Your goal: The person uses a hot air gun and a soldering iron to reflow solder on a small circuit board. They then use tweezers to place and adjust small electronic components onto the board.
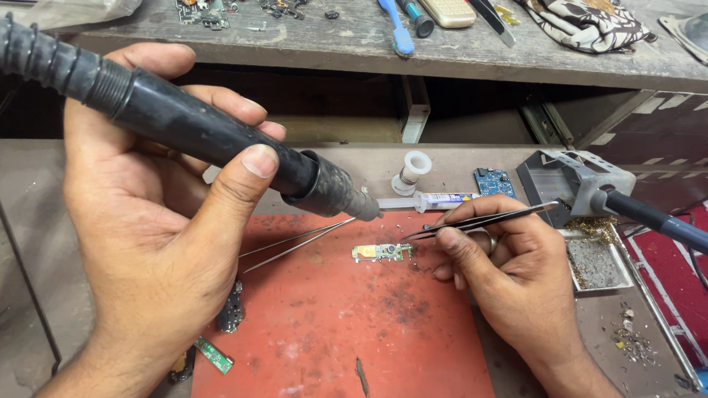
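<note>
Here, the left hand (147, 221) grips a black hot-air wand (199, 129), the right hand (509, 265) pinches tweezers (479, 220) beside a small circuit board (381, 253) on the red mat (346, 324).

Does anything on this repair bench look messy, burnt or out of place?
Yes. The red mat has dark, scorched-looking smudges just below the small circuit board. Metal scraps are scattered on the bench at the right. A second pair of tweezers lies loose on the mat, beneath the black tool held in the left hand.
</note>
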